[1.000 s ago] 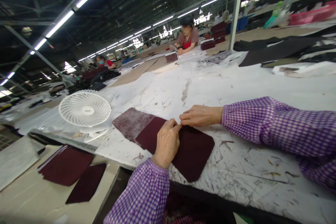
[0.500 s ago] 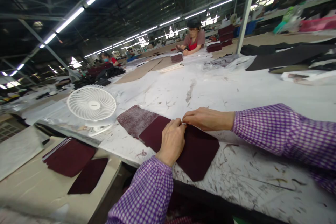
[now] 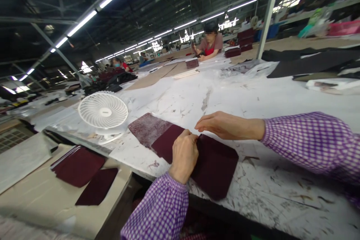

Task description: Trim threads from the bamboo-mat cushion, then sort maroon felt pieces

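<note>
Dark maroon fabric pieces [image 3: 216, 165] lie on the white, stained table [image 3: 230, 101] in front of me. Beside them to the left is a maroon stack [image 3: 167, 138], overlapped at its far end by a speckled piece [image 3: 149, 127]. My left hand [image 3: 185, 153] is closed, its fingers pinched on the edge of the dark maroon fabric where it meets the stack. My right hand [image 3: 222, 125] hovers just beyond that edge, fingers stretched out and close together, with nothing visible in it.
A white fan [image 3: 103, 112] stands left of the fabric. Lower left, more maroon pieces [image 3: 80, 167] lie on a beige surface [image 3: 36, 187]. Across the table a person in a red apron [image 3: 209, 47] leans over the work. Dark cloth [image 3: 315, 62] lies at the far right.
My right hand has come off the fabric edge and its fingers have straightened. My left hand stays at the edge. The camera view has shifted slightly.
</note>
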A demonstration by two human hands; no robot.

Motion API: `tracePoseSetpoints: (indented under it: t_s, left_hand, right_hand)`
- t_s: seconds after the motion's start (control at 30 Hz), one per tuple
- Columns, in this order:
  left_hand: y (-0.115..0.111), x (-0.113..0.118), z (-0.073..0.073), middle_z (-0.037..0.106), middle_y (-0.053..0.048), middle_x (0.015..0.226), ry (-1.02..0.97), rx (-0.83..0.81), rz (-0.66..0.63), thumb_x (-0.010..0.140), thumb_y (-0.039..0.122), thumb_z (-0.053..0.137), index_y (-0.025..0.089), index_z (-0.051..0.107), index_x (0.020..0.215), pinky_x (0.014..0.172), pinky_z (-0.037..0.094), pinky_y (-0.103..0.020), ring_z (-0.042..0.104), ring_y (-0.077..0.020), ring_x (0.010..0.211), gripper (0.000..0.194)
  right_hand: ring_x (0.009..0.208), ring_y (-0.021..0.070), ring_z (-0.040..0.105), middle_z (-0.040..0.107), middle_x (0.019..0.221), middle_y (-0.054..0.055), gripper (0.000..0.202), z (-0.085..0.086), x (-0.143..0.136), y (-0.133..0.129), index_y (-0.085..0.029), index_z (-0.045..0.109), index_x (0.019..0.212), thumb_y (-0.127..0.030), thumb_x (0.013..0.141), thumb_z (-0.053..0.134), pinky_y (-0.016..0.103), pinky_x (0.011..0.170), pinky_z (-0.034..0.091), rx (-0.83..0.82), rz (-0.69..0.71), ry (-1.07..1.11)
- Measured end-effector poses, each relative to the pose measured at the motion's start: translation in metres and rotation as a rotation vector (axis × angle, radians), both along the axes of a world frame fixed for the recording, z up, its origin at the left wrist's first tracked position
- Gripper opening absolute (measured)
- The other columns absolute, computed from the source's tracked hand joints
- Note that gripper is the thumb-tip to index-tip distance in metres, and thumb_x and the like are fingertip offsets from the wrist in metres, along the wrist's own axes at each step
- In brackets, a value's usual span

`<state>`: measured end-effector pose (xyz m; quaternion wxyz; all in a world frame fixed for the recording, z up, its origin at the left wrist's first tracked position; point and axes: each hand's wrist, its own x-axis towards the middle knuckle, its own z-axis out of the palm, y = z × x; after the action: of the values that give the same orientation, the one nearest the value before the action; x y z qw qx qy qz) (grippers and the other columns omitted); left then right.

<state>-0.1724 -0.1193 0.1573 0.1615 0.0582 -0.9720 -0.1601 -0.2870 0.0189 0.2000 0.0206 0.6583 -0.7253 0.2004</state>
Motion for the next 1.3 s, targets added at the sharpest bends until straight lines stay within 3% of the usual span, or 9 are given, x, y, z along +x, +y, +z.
tracePoseSetpoints:
  t_s: [0.2, 0.37, 0.5, 0.63, 0.8, 0.97, 1.2, 1.3]
  left_hand:
    - [0.014, -0.005, -0.005, 0.063, -0.007, 0.089, -0.022, -0.100, 0.017, 0.089, 0.012, 0.041, 0.019, 0.070, 0.097, 0.069, 0.043, -0.029, 0.061, -0.0197, 0.082, 0.031]
    - [0.006, 0.000, 0.001, 0.063, -0.005, 0.088, -0.028, -0.009, -0.006, 0.088, 0.015, 0.049, 0.018, 0.071, 0.092, 0.073, 0.043, -0.027, 0.061, -0.0180, 0.083, 0.023]
    - [-0.003, 0.014, 0.005, 0.063, -0.002, 0.082, -0.039, 0.062, -0.037, 0.085, 0.015, 0.056, 0.019, 0.073, 0.084, 0.073, 0.043, -0.025, 0.060, -0.0158, 0.080, 0.018]
    - [-0.003, 0.023, 0.002, 0.062, -0.002, 0.082, -0.020, 0.046, 0.011, 0.087, 0.012, 0.052, 0.018, 0.072, 0.084, 0.072, 0.042, -0.025, 0.060, -0.0150, 0.079, 0.021]
    - [0.009, 0.013, -0.001, 0.061, -0.004, 0.086, -0.025, -0.082, 0.054, 0.089, 0.013, 0.046, 0.016, 0.070, 0.088, 0.068, 0.041, -0.028, 0.059, -0.0171, 0.079, 0.025]
    - [0.015, 0.003, -0.007, 0.061, -0.006, 0.087, 0.011, -0.128, 0.053, 0.090, 0.014, 0.044, 0.016, 0.068, 0.089, 0.065, 0.040, -0.028, 0.059, -0.0180, 0.078, 0.024]
    - [-0.004, 0.017, 0.006, 0.063, -0.002, 0.077, 0.018, 0.171, -0.062, 0.083, 0.012, 0.059, 0.018, 0.073, 0.084, 0.068, 0.041, -0.026, 0.059, -0.0146, 0.075, 0.015]
    - [-0.012, 0.028, 0.011, 0.062, -0.001, 0.075, 0.023, 0.215, -0.059, 0.080, 0.010, 0.064, 0.017, 0.073, 0.088, 0.067, 0.041, -0.026, 0.059, -0.0143, 0.073, 0.015]
  right_hand:
    - [0.081, 0.0179, 0.062, 0.067, 0.094, 0.011, 0.027, -0.018, 0.003, 0.001, -0.011, 0.064, 0.097, -0.002, 0.081, 0.045, 0.027, 0.069, 0.046, 0.187, -0.066, 0.170]
    - [0.084, 0.0187, 0.062, 0.065, 0.097, 0.010, 0.032, -0.025, 0.004, 0.003, -0.012, 0.064, 0.101, -0.001, 0.078, 0.045, 0.028, 0.070, 0.045, 0.227, -0.041, 0.228]
    - [0.083, 0.0166, 0.062, 0.065, 0.098, 0.009, 0.029, -0.024, 0.005, 0.004, -0.014, 0.065, 0.097, -0.002, 0.078, 0.046, 0.026, 0.069, 0.045, 0.214, -0.014, 0.202]
    - [0.089, 0.0172, 0.062, 0.066, 0.104, 0.010, 0.034, -0.014, 0.006, 0.004, -0.014, 0.064, 0.099, 0.001, 0.076, 0.046, 0.026, 0.074, 0.047, 0.205, -0.019, 0.153]
    - [0.091, 0.0163, 0.063, 0.067, 0.104, 0.010, 0.037, -0.001, 0.012, 0.003, -0.014, 0.064, 0.104, 0.003, 0.078, 0.044, 0.026, 0.079, 0.047, 0.087, -0.018, 0.067]
    - [0.083, 0.0185, 0.064, 0.068, 0.094, 0.011, 0.028, -0.011, 0.017, 0.003, -0.011, 0.064, 0.101, -0.001, 0.081, 0.046, 0.027, 0.071, 0.046, 0.218, -0.083, 0.103]
    - [0.077, 0.0160, 0.063, 0.069, 0.091, 0.009, 0.023, -0.016, 0.014, 0.003, -0.014, 0.066, 0.098, -0.008, 0.087, 0.046, 0.025, 0.065, 0.042, 0.210, -0.126, 0.081]
    - [0.076, 0.0150, 0.063, 0.069, 0.091, 0.008, 0.024, -0.014, 0.013, 0.002, -0.013, 0.067, 0.097, -0.007, 0.086, 0.047, 0.024, 0.066, 0.043, 0.181, -0.110, 0.055]
